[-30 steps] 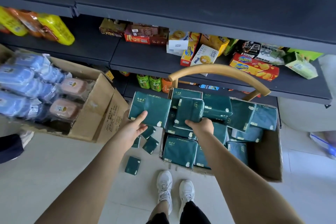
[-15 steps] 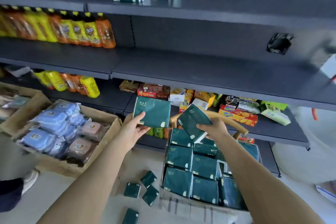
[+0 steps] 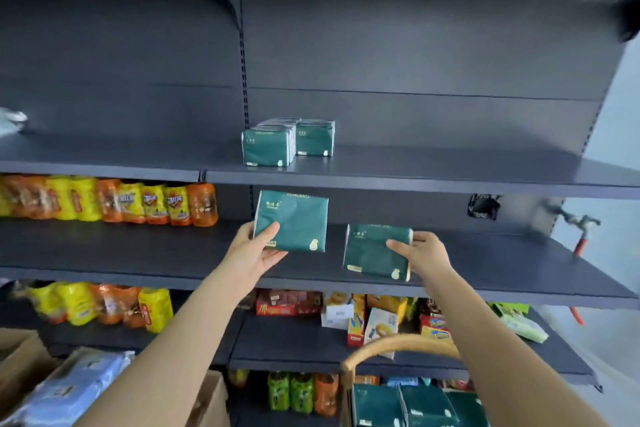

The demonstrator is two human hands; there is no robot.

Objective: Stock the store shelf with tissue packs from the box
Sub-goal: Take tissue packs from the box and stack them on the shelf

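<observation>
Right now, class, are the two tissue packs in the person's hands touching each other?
Apart. The head view shows bare dark shelf between the left pack and the right pack.

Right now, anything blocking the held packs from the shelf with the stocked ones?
Nothing visible. The left hand and right hand hold packs below that shelf's front edge; right of the stocked packs it is bare.

The left pack [image 3: 294,218] and right pack [image 3: 372,253] are dark green, each with a small pale mark near a lower corner and pale lettering up top. The shelved packs [image 3: 268,147] are the same green, white-striped along their sides. The shelf [image 3: 450,170] is dark grey. The bottles [image 3: 138,201] mix orange and yellow. The snack boxes [image 3: 277,308] are red and yellow. The bundles [image 3: 76,388] are pale blue.
</observation>
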